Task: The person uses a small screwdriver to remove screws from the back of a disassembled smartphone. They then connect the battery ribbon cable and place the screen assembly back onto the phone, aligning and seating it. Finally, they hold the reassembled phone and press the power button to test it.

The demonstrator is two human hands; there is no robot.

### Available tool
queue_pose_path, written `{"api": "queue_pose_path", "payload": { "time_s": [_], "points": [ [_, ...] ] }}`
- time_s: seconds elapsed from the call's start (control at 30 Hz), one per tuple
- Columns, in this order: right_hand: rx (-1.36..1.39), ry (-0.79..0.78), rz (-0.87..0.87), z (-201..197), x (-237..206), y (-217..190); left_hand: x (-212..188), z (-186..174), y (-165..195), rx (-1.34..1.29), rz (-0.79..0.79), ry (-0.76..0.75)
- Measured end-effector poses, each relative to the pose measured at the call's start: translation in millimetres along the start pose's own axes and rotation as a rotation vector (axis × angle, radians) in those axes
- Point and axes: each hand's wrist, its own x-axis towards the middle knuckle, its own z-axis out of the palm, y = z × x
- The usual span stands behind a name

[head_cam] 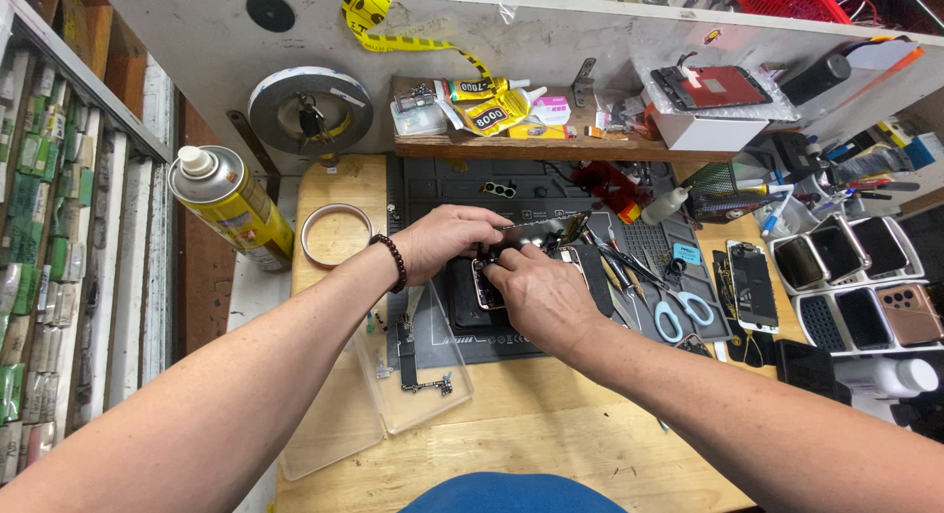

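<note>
Dark mat [511,183] | both hands — opened phone [484,289], pinkish-rimmed — gripped

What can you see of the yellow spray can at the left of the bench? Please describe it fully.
The yellow spray can is a tall cylinder that looks like metal, with a silvery domed top and a small white nozzle, no cap. It has dark print on its side. It appears to stand upright left of the wooden bench, beside a tape ring. Neither hand touches it.
</note>
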Motion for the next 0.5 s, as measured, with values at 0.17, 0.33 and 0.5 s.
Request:
{"api": "queue_pose_path", "payload": {
  "time_s": [0.17, 0.33, 0.5],
  "points": [
    [0.06, 0.076, 0.006, 0.0, -6.5, -4.6, -2.3, 0.1, 1.8, -0.018, 0.011, -0.01],
    [0.023, 0.018, 0.047, 1.3, -4.7, -6.8, -2.4, 0.1, 2.8, 0.034, 0.015, 0.001],
    [0.035, 0.048, 0.06, 0.8, -5.0, -9.4, -2.8, 0.1, 2.8, 0.025, 0.02, 0.0]
  ]
}}
